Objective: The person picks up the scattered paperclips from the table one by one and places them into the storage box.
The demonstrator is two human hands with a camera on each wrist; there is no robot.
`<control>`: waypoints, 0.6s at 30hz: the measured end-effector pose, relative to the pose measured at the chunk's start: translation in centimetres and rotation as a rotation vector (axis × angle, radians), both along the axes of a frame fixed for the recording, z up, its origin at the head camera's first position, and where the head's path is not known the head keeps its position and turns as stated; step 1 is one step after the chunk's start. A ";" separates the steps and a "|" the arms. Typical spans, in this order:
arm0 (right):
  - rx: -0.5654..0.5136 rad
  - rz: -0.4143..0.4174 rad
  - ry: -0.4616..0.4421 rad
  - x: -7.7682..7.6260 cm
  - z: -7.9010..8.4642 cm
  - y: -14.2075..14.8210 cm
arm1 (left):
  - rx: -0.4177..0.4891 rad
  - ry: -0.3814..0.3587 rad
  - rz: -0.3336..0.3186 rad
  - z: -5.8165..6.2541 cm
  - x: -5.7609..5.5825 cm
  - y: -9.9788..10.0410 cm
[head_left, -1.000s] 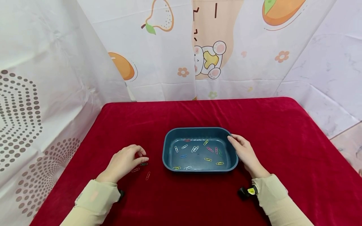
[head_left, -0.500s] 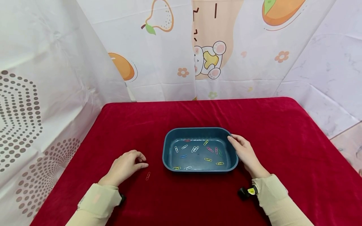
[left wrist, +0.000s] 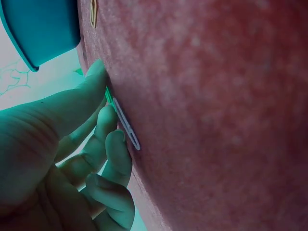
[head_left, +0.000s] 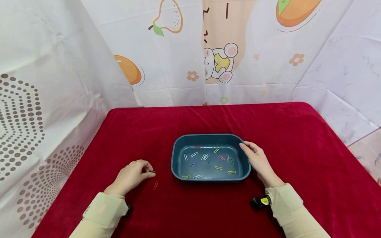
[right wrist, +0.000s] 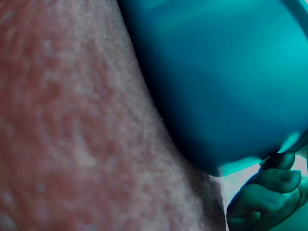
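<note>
My left hand (head_left: 129, 177) is low over the red cloth, left of the blue plastic basin (head_left: 211, 180). Its thumb and fingertips pinch a green paper clip (left wrist: 109, 95), largely covered by the fingers. Beside it, a pale paper clip (left wrist: 127, 124) lies against the cloth under the fingertips. A thin reddish paper clip (head_left: 155, 185) rests just in front of the thumb. On the other side, my right hand (head_left: 259, 162) grips the basin's right rim, thumb over the edge and fingers along the outer wall.
Inside the basin lie several coloured paper clips, among them a blue paper clip (head_left: 193, 164) and a yellow paper clip (head_left: 219, 168). The red cloth (head_left: 190, 211) covers the table. Printed curtains (head_left: 175, 66) hang behind and at the sides.
My left hand has come slightly nearer over the green and pale clips, hiding most of them, and now pinches the green one. The right hand and basin have stayed put.
</note>
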State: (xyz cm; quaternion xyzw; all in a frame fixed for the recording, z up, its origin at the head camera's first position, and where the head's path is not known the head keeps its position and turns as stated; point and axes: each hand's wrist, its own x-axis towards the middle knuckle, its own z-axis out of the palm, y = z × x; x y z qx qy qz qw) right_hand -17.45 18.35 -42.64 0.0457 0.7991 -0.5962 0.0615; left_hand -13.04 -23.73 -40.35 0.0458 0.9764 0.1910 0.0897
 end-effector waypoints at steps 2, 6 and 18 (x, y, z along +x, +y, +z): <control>-0.001 0.000 -0.003 0.0 0.0 0.0 | 0.005 -0.016 0.003 0.0 -0.1 -0.1; -0.003 -0.002 0.000 0.0 0.1 0.0 | 0.008 -0.047 0.001 0.1 -0.3 -0.4; -0.006 0.000 -0.002 0.0 0.0 0.1 | 0.008 -0.037 -0.017 0.1 -0.3 -0.4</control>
